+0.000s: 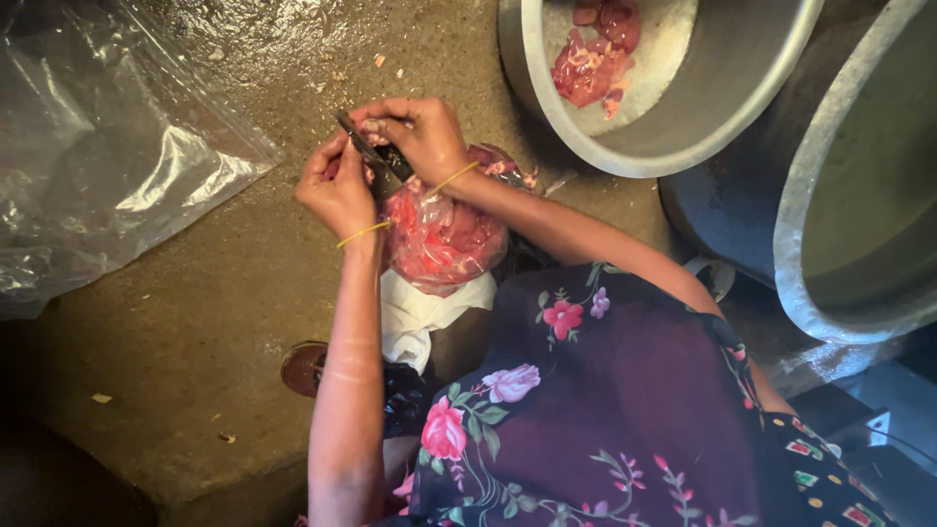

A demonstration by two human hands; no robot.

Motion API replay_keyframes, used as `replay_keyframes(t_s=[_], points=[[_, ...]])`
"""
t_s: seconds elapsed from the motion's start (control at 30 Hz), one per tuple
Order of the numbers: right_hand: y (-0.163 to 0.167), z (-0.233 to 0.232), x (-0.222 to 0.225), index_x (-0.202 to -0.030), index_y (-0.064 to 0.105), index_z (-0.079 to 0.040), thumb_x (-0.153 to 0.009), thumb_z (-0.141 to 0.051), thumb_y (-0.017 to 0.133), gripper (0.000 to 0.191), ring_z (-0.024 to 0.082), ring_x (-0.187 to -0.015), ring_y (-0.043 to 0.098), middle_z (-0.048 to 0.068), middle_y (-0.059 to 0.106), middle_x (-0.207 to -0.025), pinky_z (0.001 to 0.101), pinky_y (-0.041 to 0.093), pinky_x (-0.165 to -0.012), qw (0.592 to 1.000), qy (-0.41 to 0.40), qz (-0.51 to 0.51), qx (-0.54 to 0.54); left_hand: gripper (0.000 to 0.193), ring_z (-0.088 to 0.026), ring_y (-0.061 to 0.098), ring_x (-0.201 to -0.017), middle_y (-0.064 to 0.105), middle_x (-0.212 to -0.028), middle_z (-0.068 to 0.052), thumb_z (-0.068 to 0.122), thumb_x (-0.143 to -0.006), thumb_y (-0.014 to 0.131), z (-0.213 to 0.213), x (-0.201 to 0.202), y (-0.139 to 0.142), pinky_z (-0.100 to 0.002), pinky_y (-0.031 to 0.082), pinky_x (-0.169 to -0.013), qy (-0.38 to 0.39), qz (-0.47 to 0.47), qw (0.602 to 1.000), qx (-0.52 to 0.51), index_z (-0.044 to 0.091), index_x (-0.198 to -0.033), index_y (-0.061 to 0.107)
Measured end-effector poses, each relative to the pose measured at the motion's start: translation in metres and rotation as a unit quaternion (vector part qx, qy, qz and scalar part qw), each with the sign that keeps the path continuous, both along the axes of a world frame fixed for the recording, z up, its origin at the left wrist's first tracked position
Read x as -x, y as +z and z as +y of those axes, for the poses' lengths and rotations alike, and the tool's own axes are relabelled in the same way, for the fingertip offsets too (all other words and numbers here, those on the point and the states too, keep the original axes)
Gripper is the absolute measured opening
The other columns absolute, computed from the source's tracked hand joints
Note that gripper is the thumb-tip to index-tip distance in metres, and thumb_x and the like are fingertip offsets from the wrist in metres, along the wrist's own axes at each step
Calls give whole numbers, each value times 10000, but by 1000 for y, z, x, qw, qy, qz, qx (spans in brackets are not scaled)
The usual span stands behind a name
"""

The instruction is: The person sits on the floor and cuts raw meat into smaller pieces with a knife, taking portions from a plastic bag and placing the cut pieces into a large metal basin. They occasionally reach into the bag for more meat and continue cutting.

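Over the wet concrete floor [195, 322], near the middle of the scene, we see both hands working together above a clear plastic bag of raw meat [441, 239]. The left hand [337, 185] is curled closed around something small and pale that we cannot make out, with a thin yellow band at its wrist. The right hand [422, 132] is clenched on a dark knife [366, 151], whose blade runs between the two hands and points toward the far left. The bag sits just under the hands, touching the right wrist, with a white cloth [425, 312] tucked beneath it on the near side. To the far right stands a metal bowl [742, 88] with several pieces of raw red meat [595, 59] lying inside. Just right of it, at the scene's edge, is a larger metal basin [830, 195]. On the far left a big sheet of clear plastic [107, 146] lies crumpled on the floor, well apart from the hands. A dark floral dress [605, 410] fills the near right.
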State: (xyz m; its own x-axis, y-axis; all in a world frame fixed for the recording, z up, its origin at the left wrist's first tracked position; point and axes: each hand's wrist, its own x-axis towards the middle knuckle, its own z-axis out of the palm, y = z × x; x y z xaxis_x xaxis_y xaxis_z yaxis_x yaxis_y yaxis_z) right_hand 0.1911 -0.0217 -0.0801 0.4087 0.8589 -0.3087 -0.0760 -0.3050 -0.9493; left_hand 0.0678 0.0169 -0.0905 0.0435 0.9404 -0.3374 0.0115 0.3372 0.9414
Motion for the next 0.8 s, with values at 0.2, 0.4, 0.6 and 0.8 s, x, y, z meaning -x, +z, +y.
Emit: replay_keyframes(t_s=[0.2,0.4,0.6,0.8], points=[[3,13,-8,-1019,808,-39,-880,3,699,181,97,-803,768,92,817,-905,260,610,-755,993,27,-81,77,53,-71,560,-490,701,-714,-64,-21,-916,731,11,-5,-1,-217,386,-403,8,-24,984,177,-24,-968,744],[-7,1,-6,-1029,793,-32,-877,-18,753,158,120,-798,738,86,796,-912,276,587,-747,990,19,-38,131,114,-100,631,-529,736,-740,-80,60,-921,730,10,-4,1,-226,436,-399,-39,-16,939,342,25,-1015,675],[-14,-47,-14,-1303,642,1,-963,-34,649,342,136,-945,725,60,745,-1101,272,610,-835,950,24,300,89,250,-272,745,-937,722,-1034,-186,115,-999,527,-18,30,40,-367,652,-842,-76,-286,873,387,-23,-1198,591],[-20,-73,-38,-1273,635,18,-1067,-172,565,288,151,-1004,686,61,690,-1120,337,584,-894,851,28,522,45,325,-275,719,-1121,673,-1173,-167,-47,-930,512,-27,49,63,-373,608,-976,-111,-248,897,349,-10,-1252,541]])
